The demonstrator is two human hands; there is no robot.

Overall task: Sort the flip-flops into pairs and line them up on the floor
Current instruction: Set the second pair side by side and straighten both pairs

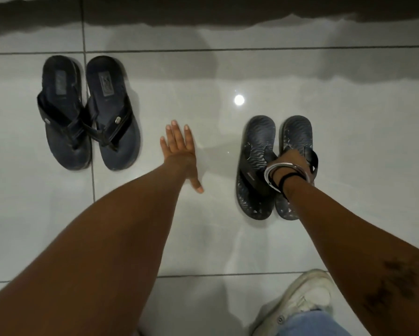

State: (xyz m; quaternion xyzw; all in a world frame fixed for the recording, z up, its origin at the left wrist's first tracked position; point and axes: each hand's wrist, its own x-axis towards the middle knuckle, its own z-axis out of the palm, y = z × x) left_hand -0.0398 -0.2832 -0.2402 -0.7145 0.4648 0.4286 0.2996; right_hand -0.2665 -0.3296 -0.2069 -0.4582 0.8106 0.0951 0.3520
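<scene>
Two pairs of flip-flops lie on the glossy white tiled floor [349,132]. On the left sits a dark navy pair [87,112], side by side and touching, heels away from me. On the right lies a wave-patterned grey-black pair: the left one [258,166] flat on the tile, the right one [297,137] close beside it. My right hand [293,158], with bangles on the wrist, is closed around the straps of the right patterned flip-flop. My left hand [179,151] rests flat on the tile between the two pairs, fingers spread, holding nothing.
My white sneaker [305,299] and a blue jeans cuff [312,323] are at the bottom right. A dark edge with its wavy shadow [203,13] runs along the top of the floor. A lamp reflection [239,100] glints on the tile.
</scene>
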